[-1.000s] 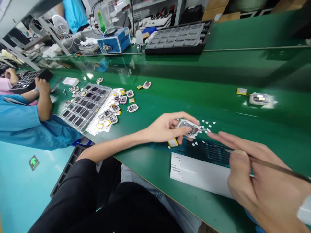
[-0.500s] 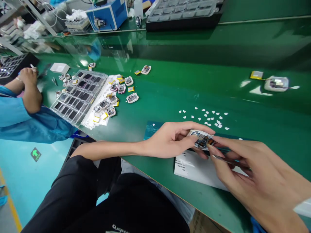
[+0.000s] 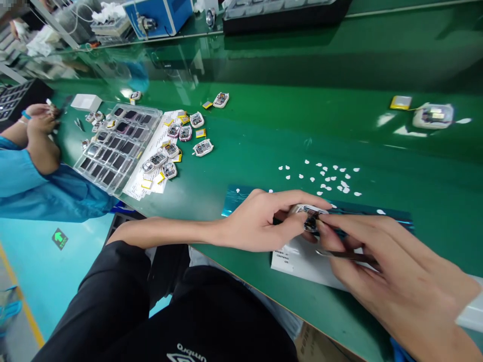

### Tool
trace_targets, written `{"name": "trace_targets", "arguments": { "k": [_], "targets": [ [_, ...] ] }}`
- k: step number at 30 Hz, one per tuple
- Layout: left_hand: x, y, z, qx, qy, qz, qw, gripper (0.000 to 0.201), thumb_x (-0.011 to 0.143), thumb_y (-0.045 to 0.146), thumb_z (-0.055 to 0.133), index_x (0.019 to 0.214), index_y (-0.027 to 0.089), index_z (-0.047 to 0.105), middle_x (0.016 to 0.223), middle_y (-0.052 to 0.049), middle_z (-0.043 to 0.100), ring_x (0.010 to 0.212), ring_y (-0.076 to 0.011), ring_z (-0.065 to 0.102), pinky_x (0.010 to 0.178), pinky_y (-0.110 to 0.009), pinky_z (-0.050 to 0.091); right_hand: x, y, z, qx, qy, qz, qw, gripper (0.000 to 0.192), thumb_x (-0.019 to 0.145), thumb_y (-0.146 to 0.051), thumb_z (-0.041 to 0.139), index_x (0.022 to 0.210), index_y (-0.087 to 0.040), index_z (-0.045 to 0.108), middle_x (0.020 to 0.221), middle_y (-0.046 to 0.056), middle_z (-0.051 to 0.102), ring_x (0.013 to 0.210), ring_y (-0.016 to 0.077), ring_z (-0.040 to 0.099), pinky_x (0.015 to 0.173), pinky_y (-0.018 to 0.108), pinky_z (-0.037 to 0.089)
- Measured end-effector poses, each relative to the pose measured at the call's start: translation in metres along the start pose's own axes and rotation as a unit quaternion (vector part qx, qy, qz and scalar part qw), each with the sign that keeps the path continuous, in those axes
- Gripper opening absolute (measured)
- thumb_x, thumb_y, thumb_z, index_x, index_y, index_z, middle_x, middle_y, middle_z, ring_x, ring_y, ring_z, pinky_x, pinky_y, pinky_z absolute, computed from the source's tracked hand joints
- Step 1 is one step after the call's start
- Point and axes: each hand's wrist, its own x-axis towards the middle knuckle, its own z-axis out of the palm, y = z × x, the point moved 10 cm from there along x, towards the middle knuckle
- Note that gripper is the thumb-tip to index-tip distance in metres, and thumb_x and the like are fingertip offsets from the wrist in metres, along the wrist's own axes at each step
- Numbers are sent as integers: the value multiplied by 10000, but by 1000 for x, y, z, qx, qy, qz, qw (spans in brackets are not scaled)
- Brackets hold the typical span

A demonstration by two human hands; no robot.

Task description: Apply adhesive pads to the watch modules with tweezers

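Observation:
My left hand (image 3: 260, 221) is closed around a small white watch case (image 3: 311, 208) whose open side shows circuit parts. The fingertips of my right hand (image 3: 385, 256) press at the right edge of this case. Tucked in the same hand is a pair of metal tweezers (image 3: 347, 255), its tip pointing left below the case. The fingers hide much of the case. Under both hands lie a white printed sheet (image 3: 302, 266) and a teal strip (image 3: 236, 198). Just beyond them, several small white stickers (image 3: 328, 179) are scattered on the green table.
An open watch case (image 3: 433, 115) with a yellow-edged battery (image 3: 401, 102) lies at the far right. To the left, more open cases (image 3: 170, 170) rest on papers beside a clear compartment tray (image 3: 145, 118). A co-worker's hands (image 3: 43, 120) are at far left. A black tray (image 3: 283, 17) stands behind.
The watch case has tilted in my left hand, so less of its inside shows. My right fingers have shifted slightly left along it, and the tweezers lie lower. The view has shifted a little.

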Motion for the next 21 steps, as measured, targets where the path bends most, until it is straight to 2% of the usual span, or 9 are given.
{"name": "trace_targets", "arguments": {
  "k": [5, 10, 13, 17, 21],
  "targets": [
    [2, -9, 4, -153, -19, -35, 987, 270, 1013, 228, 491, 1223, 148, 642, 1035, -88, 725, 847, -162, 784, 797, -277, 625, 3, 13, -1, 41, -6, 49, 998, 203, 947, -208, 743, 1131, -284, 704, 865, -64, 776, 528, 59, 617, 446, 221, 439],
    [2, -12, 7, -139, -30, -59, 988, 241, 996, 176, 495, 1183, 148, 644, 886, -47, 703, 772, -155, 789, 720, -243, 600, 5, 18, -4, 33, -20, 72, 997, 112, 948, -179, 731, 1001, -267, 686, 931, -56, 786, 662, 68, 687, 485, 208, 465],
    [1, -14, 13, -149, -53, -84, 984, 232, 958, 120, 503, 1141, 151, 642, 763, -10, 671, 718, -163, 787, 657, -232, 579, 4, 15, -3, 24, -31, 54, 998, 150, 946, -156, 720, 1045, -261, 681, 957, -35, 792, 769, 93, 734, 535, 210, 488],
    [2, -15, 16, -193, -70, -111, 972, 223, 946, 79, 493, 1094, 155, 641, 724, 9, 654, 698, -162, 790, 591, -205, 552, -1, 7, -7, -35, -13, -5, 999, 269, 944, -51, 644, 1125, -246, 680, 934, -30, 805, 761, 94, 747, 508, 210, 458],
    [3, -18, 16, -229, -66, -137, 961, 201, 936, 66, 522, 1067, 152, 648, 740, 18, 686, 616, -125, 755, 608, -203, 594, -5, -4, -4, -77, -27, -63, 995, 537, 962, -23, 575, 1438, -271, 594, 1022, -21, 819, 658, 72, 720, 445, 214, 426]
  ]
}}
